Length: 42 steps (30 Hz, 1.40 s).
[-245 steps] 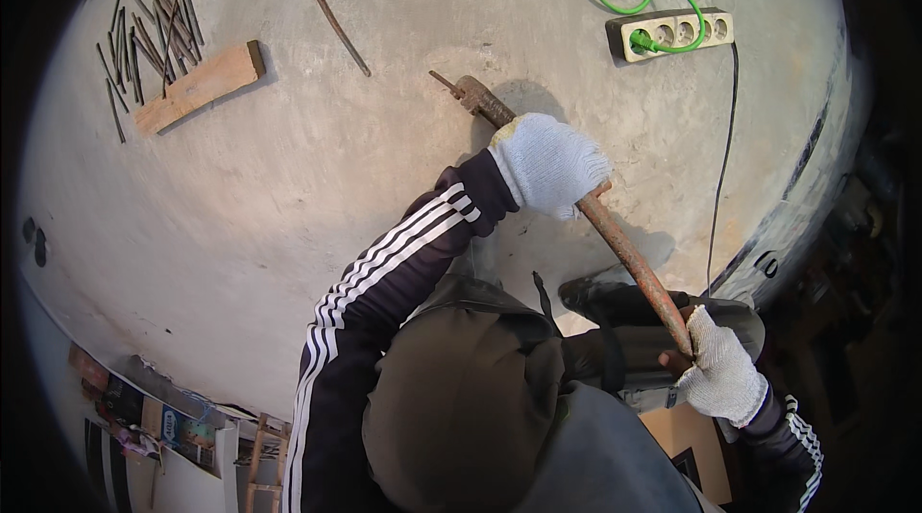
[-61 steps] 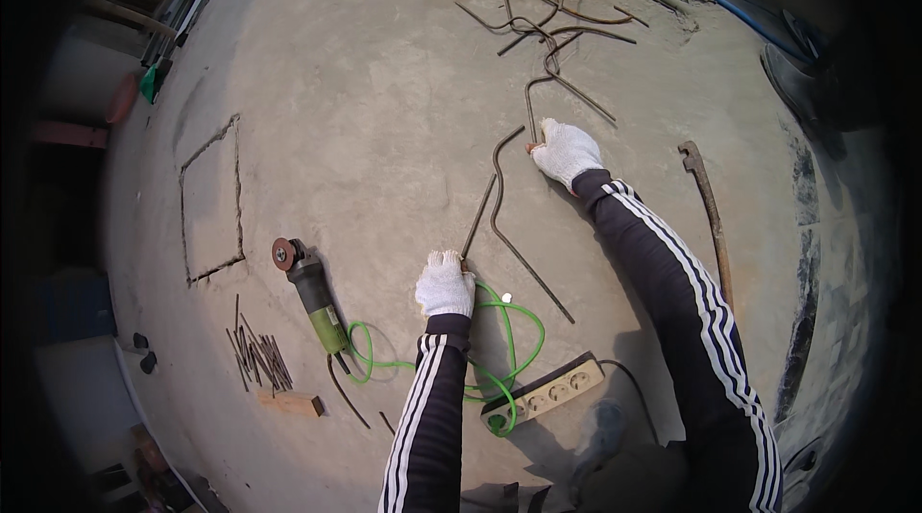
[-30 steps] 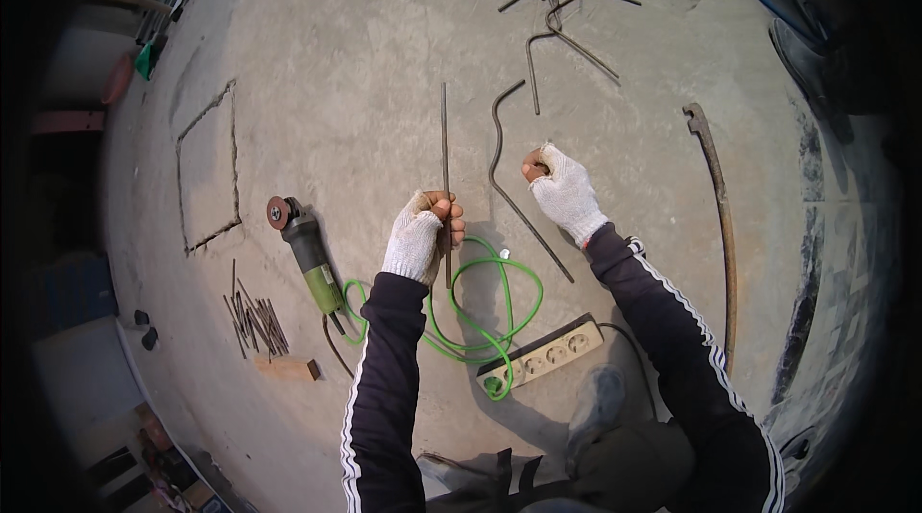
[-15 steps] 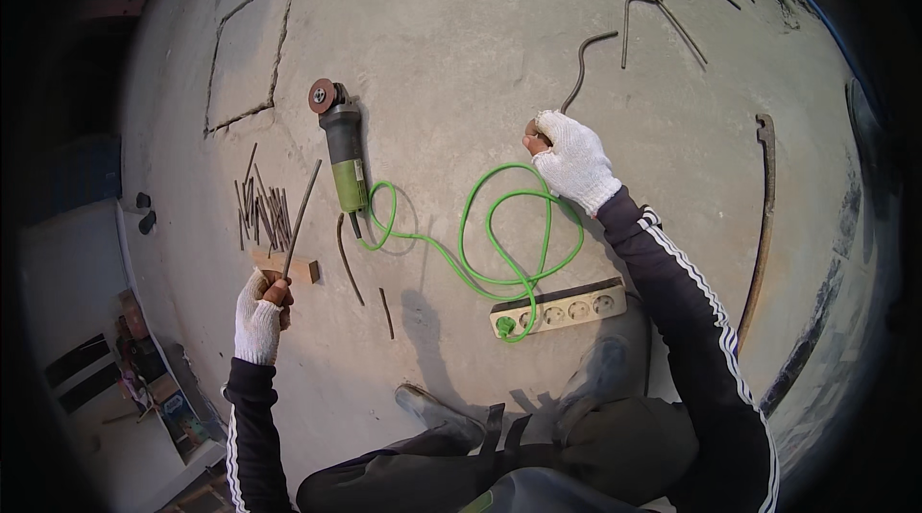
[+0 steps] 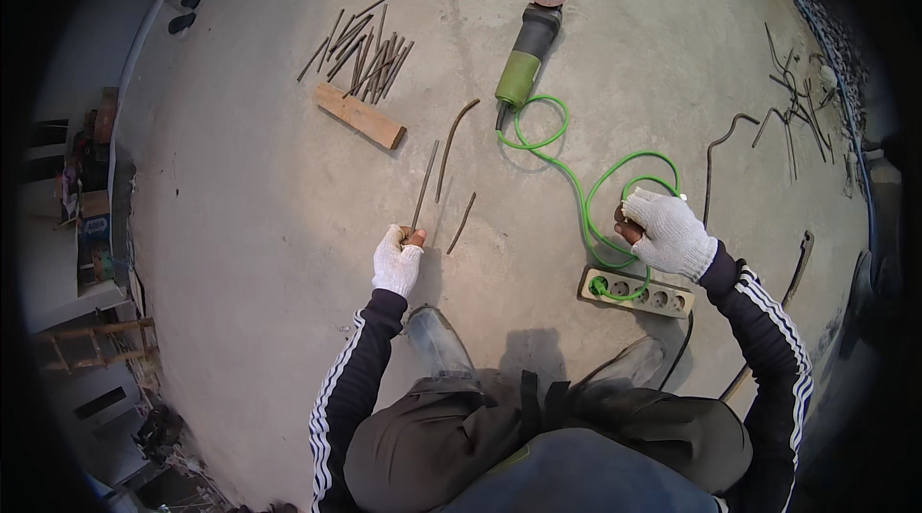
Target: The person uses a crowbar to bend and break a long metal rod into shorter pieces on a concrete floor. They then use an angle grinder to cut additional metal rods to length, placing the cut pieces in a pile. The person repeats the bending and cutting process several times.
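My left hand (image 5: 397, 259), in a white fingerless-tipped knit glove, pinches the lower end of a thin straight metal rod (image 5: 425, 184) that points away from me. A bent rod (image 5: 446, 153) and a short rod piece (image 5: 462, 223) lie on the concrete just right of it. My right hand (image 5: 666, 232), gloved alike, is curled closed over the right side of the looped green cable (image 5: 584, 196); whatever its fingers hold, if anything, is hidden. Just below that hand is a pale power strip (image 5: 663, 300) with the green plug in its left socket.
A green and black angle grinder (image 5: 526, 57) lies at the far middle, disc away from me. Several cut rods (image 5: 370, 57) rest by a wooden block (image 5: 360, 116). A wavy rod (image 5: 711, 158), tangled bent rods (image 5: 797, 109) and a long bar (image 5: 795, 273) lie right.
The view has shifted, so the floor things appear farther right or turned. My left hand has drawn back from the wooden block with the rod; my right hand has come nearer the power strip.
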{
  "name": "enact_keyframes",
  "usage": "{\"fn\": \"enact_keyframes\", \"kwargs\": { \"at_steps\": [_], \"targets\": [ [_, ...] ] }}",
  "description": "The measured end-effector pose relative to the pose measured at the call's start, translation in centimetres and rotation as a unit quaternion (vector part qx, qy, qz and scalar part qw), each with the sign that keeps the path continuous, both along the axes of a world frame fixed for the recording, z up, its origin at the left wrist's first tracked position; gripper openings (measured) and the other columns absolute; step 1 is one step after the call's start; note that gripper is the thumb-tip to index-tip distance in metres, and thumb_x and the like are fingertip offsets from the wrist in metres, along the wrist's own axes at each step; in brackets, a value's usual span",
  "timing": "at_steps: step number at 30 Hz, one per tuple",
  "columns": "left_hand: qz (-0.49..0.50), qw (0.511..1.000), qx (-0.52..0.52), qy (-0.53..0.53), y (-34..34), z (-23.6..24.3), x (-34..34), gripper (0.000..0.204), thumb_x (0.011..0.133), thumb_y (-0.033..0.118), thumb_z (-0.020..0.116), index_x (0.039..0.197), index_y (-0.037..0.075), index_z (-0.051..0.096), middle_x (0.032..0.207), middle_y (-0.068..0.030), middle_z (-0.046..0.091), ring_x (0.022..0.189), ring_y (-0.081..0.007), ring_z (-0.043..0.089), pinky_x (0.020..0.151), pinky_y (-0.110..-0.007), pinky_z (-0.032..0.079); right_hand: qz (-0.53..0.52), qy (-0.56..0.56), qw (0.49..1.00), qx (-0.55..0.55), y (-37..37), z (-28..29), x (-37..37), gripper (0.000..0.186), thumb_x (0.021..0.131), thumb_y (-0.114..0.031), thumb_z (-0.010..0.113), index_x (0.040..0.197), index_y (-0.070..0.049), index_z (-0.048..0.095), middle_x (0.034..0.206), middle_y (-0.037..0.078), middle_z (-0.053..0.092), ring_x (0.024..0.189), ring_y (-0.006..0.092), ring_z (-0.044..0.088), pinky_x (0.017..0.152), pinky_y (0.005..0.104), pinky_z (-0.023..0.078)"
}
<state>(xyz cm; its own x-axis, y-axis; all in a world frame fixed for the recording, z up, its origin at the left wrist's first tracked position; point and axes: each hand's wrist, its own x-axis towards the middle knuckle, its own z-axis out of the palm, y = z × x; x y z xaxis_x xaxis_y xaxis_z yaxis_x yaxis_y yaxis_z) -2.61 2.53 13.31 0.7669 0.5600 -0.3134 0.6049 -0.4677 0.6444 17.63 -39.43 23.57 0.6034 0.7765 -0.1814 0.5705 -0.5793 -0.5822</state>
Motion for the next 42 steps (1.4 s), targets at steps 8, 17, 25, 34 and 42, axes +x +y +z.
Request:
{"fn": "enact_keyframes", "kwargs": {
  "at_steps": [8,17,25,34,42],
  "targets": [
    [0.131,0.973,-0.099,-0.162,4.9,-6.7,3.8,0.032,0.102,0.028,0.071,0.109,-0.003,0.069,0.086,-0.0088,0.068,0.079,-0.0178,0.06,0.075,-0.034,0.05,0.177,0.053,0.967,-0.173,12.1,3.4,-0.9,0.018,0.086,-0.019,0.071,0.099,-0.006,0.068,0.097,0.017,0.069,0.093,0.0392,0.072,0.08,0.0509,0.058],
    [0.302,0.909,-0.243,-0.154,7.2,-7.9,2.1,0.029,0.104,0.025,0.069,0.109,-0.003,0.068,0.091,-0.0053,0.066,0.083,-0.0153,0.057,0.079,-0.031,0.048,-0.146,0.087,0.967,-0.187,34.0,-9.9,-0.4,0.051,0.097,-0.045,0.065,0.117,0.002,0.07,0.109,0.029,0.075,0.107,0.044,0.073,0.093,0.0524,0.057],
    [0.279,0.919,-0.216,-0.173,8.0,-8.8,0.0,0.028,0.104,0.024,0.069,0.109,-0.003,0.068,0.091,-0.0049,0.066,0.084,-0.0145,0.057,0.08,-0.031,0.049,-0.272,0.079,0.956,-0.078,33.8,-15.8,-1.4,0.037,0.094,-0.031,0.063,0.112,0.0,0.071,0.112,0.029,0.074,0.111,0.0448,0.071,0.096,0.0502,0.055],
    [0.285,0.906,-0.261,-0.171,7.5,-10.9,0.2,0.029,0.104,0.025,0.068,0.111,-0.004,0.068,0.091,-0.0042,0.066,0.084,-0.0133,0.056,0.08,-0.03,0.048,-0.292,0.106,0.948,0.072,32.9,-13.7,-1.6,0.028,0.096,-0.029,0.065,0.104,-0.003,0.068,0.095,0.026,0.072,0.095,0.0451,0.071,0.083,0.0476,0.055],
    [0.267,0.923,-0.216,-0.174,7.5,-9.6,0.3,0.032,0.104,0.027,0.068,0.11,-0.004,0.067,0.089,-0.0044,0.064,0.083,-0.0141,0.057,0.079,-0.031,0.049,-0.234,0.086,0.965,0.086,32.9,-11.8,-1.2,0.026,0.096,-0.028,0.064,0.1,-0.003,0.065,0.092,0.027,0.071,0.092,0.0462,0.07,0.08,0.0493,0.054]
  ]
}}
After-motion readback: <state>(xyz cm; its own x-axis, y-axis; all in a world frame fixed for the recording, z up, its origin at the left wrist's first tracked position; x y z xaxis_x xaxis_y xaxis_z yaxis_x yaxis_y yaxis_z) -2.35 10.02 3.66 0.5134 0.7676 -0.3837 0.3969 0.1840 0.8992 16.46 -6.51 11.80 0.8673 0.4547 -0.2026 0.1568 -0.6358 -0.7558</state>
